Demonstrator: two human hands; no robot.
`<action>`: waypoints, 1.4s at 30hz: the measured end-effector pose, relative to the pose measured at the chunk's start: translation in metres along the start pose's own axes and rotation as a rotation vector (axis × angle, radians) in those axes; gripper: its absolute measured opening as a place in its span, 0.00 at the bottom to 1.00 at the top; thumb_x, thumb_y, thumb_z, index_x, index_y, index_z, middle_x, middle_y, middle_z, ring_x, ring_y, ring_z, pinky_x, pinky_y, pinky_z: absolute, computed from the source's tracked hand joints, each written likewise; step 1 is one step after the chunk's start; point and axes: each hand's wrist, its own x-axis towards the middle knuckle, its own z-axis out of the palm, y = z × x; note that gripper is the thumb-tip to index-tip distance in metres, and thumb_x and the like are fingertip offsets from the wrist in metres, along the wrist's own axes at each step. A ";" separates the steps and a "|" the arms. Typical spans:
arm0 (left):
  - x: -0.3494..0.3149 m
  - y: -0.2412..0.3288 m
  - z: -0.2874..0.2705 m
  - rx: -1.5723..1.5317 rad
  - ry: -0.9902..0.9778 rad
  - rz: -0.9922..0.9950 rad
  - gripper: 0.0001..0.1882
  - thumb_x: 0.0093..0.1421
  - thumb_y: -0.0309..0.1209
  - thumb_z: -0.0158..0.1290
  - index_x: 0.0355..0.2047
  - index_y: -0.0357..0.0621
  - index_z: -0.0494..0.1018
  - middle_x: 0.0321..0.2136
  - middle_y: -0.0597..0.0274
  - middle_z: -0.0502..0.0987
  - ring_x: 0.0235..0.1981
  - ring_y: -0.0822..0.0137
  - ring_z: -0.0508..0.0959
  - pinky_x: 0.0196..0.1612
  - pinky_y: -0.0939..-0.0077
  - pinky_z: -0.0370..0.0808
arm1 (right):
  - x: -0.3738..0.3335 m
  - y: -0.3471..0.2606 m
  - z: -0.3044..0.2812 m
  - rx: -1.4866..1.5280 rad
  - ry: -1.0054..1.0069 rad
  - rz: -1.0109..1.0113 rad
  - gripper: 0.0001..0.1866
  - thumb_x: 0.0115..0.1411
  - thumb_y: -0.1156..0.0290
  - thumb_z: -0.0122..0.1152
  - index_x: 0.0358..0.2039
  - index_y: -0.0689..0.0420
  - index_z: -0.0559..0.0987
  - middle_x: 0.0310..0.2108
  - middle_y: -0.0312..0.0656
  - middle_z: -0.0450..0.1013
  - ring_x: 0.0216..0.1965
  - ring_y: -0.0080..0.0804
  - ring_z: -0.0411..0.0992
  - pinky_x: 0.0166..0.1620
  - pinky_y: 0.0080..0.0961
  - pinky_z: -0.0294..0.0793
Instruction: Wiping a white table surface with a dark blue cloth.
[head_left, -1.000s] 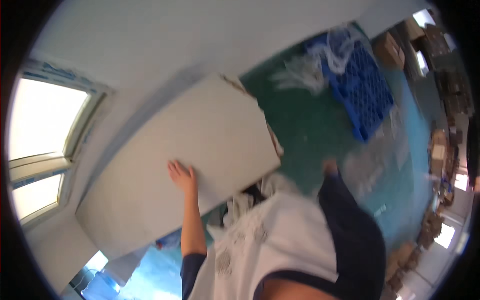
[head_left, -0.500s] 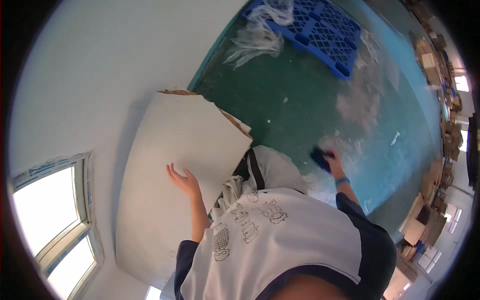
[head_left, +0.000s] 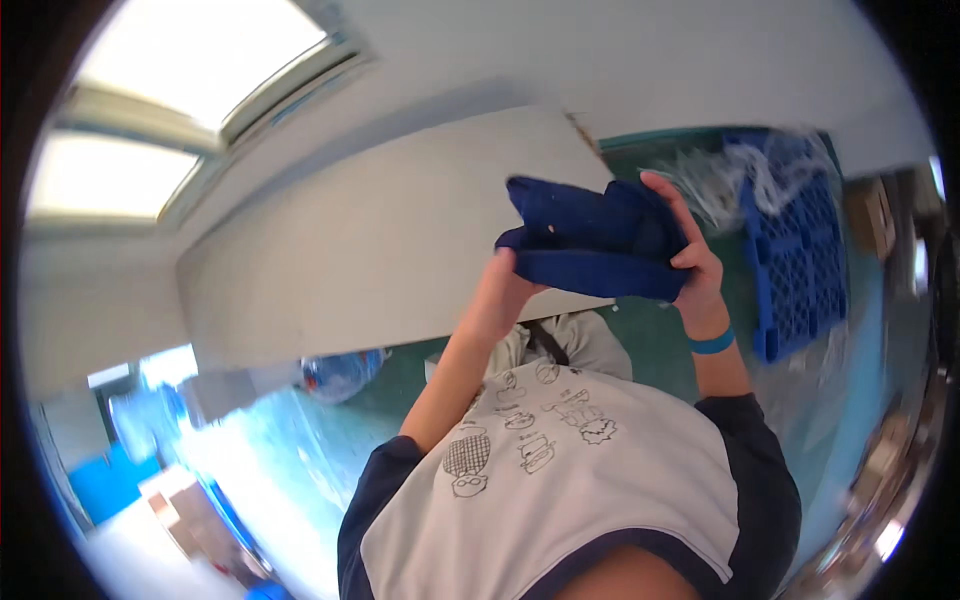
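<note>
Between my two hands I hold up a navy-blue cloth item over the white board. It has a wide band along its near edge and an uneven, bunched upper part; I cannot tell its exact kind. My left hand grips its left end, thumb on the edge and the other fingers mostly hidden. At the right end my right hand pinches it, with one finger stretched up along its side. The large white board lies below and behind the cloth, its broken brown edge at the far right end.
A blue plastic pallet stands at the right with crumpled clear plastic film over and beside it. Windows are at the upper left. A clear plastic bag lies on the green floor, and cardboard boxes sit at the lower left.
My right hand has come up from low on the right with the dark cloth. My left hand, open before, now holds its other end. The view has turned toward the left.
</note>
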 end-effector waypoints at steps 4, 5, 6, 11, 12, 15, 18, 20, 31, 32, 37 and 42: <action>-0.034 0.017 0.006 0.243 0.163 0.305 0.22 0.61 0.23 0.54 0.57 0.36 0.67 0.53 0.53 0.75 0.56 0.63 0.74 0.59 0.67 0.69 | 0.028 0.033 0.031 -0.019 -0.072 0.092 0.52 0.36 0.68 0.51 0.68 0.67 0.55 0.66 0.54 0.58 0.67 0.44 0.58 0.70 0.35 0.52; -0.045 0.019 0.002 0.187 0.185 0.342 0.22 0.61 0.22 0.54 0.56 0.36 0.68 0.53 0.54 0.75 0.56 0.64 0.74 0.59 0.67 0.70 | 0.031 0.037 0.038 0.030 -0.064 0.092 0.51 0.36 0.68 0.51 0.67 0.67 0.56 0.65 0.53 0.59 0.67 0.44 0.58 0.70 0.36 0.53; -0.056 0.019 -0.003 0.143 0.229 0.381 0.22 0.60 0.20 0.53 0.56 0.35 0.67 0.52 0.53 0.75 0.56 0.62 0.74 0.59 0.65 0.70 | 0.032 0.043 0.044 0.079 -0.050 0.091 0.51 0.37 0.68 0.52 0.67 0.67 0.57 0.65 0.53 0.59 0.67 0.44 0.59 0.70 0.36 0.54; -0.085 0.025 0.013 0.012 0.217 0.547 0.25 0.58 0.20 0.51 0.58 0.35 0.65 0.55 0.52 0.73 0.58 0.58 0.72 0.62 0.63 0.67 | 0.038 0.068 0.062 -0.043 -0.138 0.122 0.46 0.42 0.67 0.53 0.66 0.65 0.59 0.65 0.51 0.60 0.67 0.42 0.59 0.69 0.34 0.55; -0.088 0.026 0.014 0.048 0.230 0.554 0.27 0.58 0.22 0.50 0.60 0.35 0.64 0.57 0.51 0.72 0.60 0.56 0.71 0.64 0.61 0.65 | 0.038 0.072 0.066 -0.108 -0.174 0.131 0.44 0.45 0.67 0.53 0.66 0.65 0.60 0.65 0.51 0.60 0.67 0.41 0.59 0.69 0.33 0.55; -0.095 0.031 0.016 -0.174 0.020 0.492 0.34 0.57 0.33 0.48 0.64 0.35 0.60 0.62 0.49 0.67 0.65 0.54 0.65 0.68 0.58 0.59 | 0.036 0.067 0.084 -0.583 -0.181 0.134 0.37 0.53 0.70 0.51 0.65 0.66 0.61 0.64 0.48 0.62 0.66 0.37 0.59 0.68 0.29 0.55; -0.095 0.031 0.020 -0.254 -0.134 0.488 0.40 0.58 0.42 0.46 0.68 0.37 0.51 0.67 0.49 0.57 0.68 0.53 0.59 0.70 0.57 0.54 | 0.027 0.059 0.092 -0.986 -0.124 0.066 0.23 0.64 0.69 0.51 0.59 0.61 0.71 0.58 0.45 0.69 0.58 0.36 0.67 0.62 0.30 0.62; -0.096 0.032 0.026 -0.299 -0.209 0.477 0.44 0.58 0.46 0.44 0.71 0.38 0.47 0.70 0.50 0.53 0.70 0.53 0.55 0.71 0.57 0.52 | 0.019 0.053 0.096 -1.212 -0.073 0.077 0.20 0.65 0.68 0.52 0.57 0.59 0.74 0.55 0.45 0.72 0.55 0.37 0.69 0.60 0.31 0.64; -0.076 0.036 0.045 -0.095 -0.104 0.454 0.51 0.60 0.63 0.41 0.73 0.43 0.39 0.73 0.54 0.45 0.73 0.57 0.47 0.72 0.63 0.44 | -0.005 0.048 0.140 -1.144 -0.248 -0.603 0.17 0.44 0.83 0.71 0.37 0.57 0.82 0.39 0.41 0.73 0.36 0.33 0.72 0.39 0.25 0.72; -0.076 0.035 0.044 -0.093 -0.107 0.449 0.51 0.60 0.63 0.41 0.73 0.43 0.39 0.73 0.54 0.45 0.73 0.57 0.47 0.72 0.63 0.44 | -0.003 0.049 0.143 -1.132 -0.251 -0.568 0.18 0.42 0.83 0.72 0.37 0.58 0.83 0.39 0.40 0.72 0.37 0.33 0.72 0.39 0.26 0.72; -0.076 0.033 0.045 -0.046 -0.001 0.411 0.51 0.59 0.63 0.40 0.73 0.44 0.39 0.73 0.55 0.45 0.73 0.58 0.47 0.72 0.64 0.44 | -0.003 0.062 0.135 -1.068 -0.232 -0.502 0.13 0.43 0.79 0.72 0.32 0.57 0.81 0.38 0.39 0.72 0.37 0.35 0.70 0.40 0.32 0.67; -0.075 0.032 0.043 -0.094 -0.073 0.445 0.51 0.59 0.61 0.42 0.73 0.44 0.40 0.73 0.54 0.45 0.73 0.57 0.46 0.73 0.63 0.42 | -0.007 0.018 0.090 -0.415 -0.285 -0.121 0.06 0.52 0.77 0.69 0.28 0.58 0.78 0.32 0.40 0.73 0.34 0.31 0.72 0.39 0.28 0.72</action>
